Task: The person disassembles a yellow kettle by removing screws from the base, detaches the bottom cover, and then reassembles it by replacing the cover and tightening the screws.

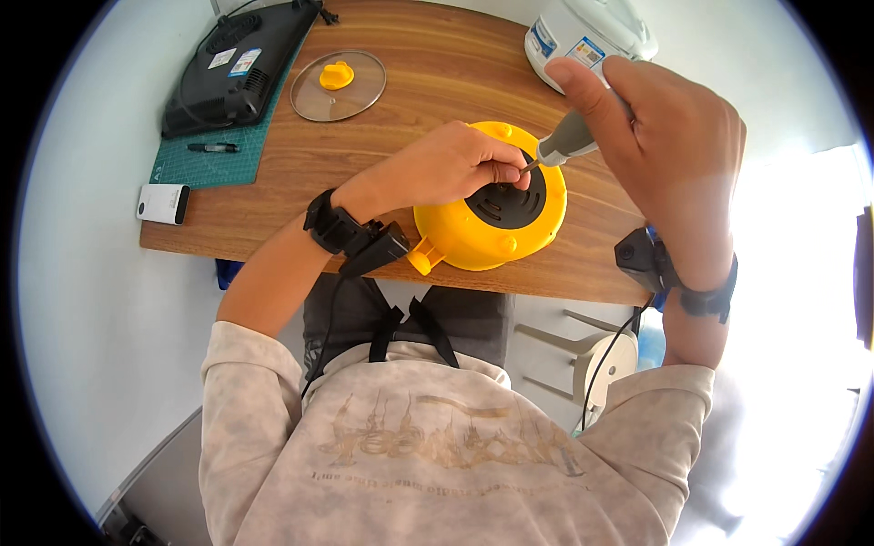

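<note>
A round yellow appliance (473, 247) lies bottom up near the table's front edge, its handle stub toward me. Set in its underside is a black slotted plate (510, 218). My right hand (678, 136) is closed around the grey handle of a screwdriver (569, 138), which slants down and left to the plate. The fingers of my left hand (446, 166) are pinched together at the screwdriver's tip, over the plate. Whatever lies between those fingertips is hidden.
A glass lid (314, 96) with a yellow knob lies at the back left. Beyond it, a black flat appliance (241, 86) and a pen (214, 147) rest on a green mat (205, 171). A white power bank (162, 204) sits at the left edge, a white rice cooker (560, 23) at the back right.
</note>
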`<state>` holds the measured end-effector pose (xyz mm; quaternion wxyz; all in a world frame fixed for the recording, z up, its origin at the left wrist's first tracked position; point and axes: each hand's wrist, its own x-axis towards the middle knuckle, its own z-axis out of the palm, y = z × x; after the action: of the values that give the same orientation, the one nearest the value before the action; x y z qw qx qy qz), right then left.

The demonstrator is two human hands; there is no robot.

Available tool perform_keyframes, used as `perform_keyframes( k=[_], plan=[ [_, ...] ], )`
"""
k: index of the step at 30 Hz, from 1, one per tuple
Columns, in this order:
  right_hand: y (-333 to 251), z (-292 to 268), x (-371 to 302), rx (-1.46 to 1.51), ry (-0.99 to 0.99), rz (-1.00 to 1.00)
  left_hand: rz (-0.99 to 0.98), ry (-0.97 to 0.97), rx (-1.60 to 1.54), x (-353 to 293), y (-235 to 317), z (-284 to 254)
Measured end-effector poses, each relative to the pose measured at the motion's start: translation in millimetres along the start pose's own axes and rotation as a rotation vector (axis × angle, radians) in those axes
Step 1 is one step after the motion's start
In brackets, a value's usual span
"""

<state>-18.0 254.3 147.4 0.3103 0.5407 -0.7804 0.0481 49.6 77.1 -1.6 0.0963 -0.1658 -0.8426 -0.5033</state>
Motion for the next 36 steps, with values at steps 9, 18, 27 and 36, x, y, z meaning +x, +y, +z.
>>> perform_keyframes(
  k=[9, 18, 27, 36],
  plan=[
    [-0.7, -14.5, -10.0, 0.579, -0.104, 0.049, -0.042, -0.005, -0.009, 0.8, 0.5, 0.2],
    [4.2, -10.1, -0.1, 0.593, -0.133, 0.083, -0.1, -0.046, -0.092, -0.2, 2.4, -6.1],
    [17.8, 5.9, 8.1, 0.35, -0.079, 0.014, -0.109, -0.034, -0.019, 1.0, 7.4, -4.1],
    [7.2, 7.3, -3.1, 0.326, 0.081, -0.029, -0.204, 0.026, 0.038, 5.6, 12.1, 1.2]
  ],
)
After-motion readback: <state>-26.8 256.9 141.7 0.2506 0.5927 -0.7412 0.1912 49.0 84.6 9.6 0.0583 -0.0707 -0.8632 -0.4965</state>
